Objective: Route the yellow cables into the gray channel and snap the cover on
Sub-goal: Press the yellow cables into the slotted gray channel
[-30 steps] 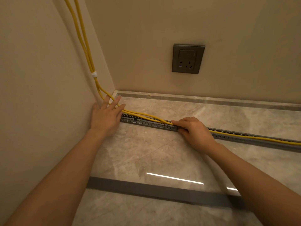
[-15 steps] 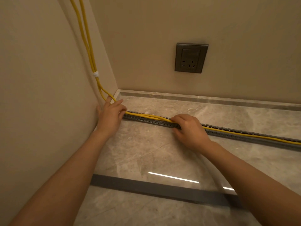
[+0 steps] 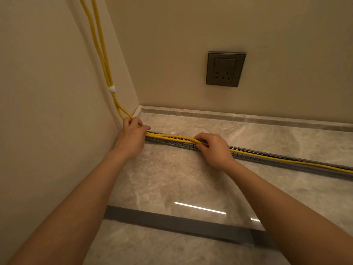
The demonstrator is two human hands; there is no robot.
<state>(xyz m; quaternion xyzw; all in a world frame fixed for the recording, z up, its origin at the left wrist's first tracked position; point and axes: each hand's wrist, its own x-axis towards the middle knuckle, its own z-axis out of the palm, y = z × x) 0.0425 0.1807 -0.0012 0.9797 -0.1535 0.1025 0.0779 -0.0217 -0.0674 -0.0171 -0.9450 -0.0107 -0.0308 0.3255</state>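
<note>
Entry: I am gripping yellow cables [image 3: 109, 79] at gray channel [image 3: 172, 143] wall end with left hand [image 3: 131, 135]; right hand [image 3: 214, 149] pinching them mid-run, lengthwise.

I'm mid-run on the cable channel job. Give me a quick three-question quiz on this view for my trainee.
1. True or false: the gray channel is open along its top.
2. What binds the yellow cables on the side wall? A) white tie B) black clamp C) nothing
3. Which hand holds the cables nearer that wall?
Key: 1 true; 2 A; 3 the left hand.
</note>
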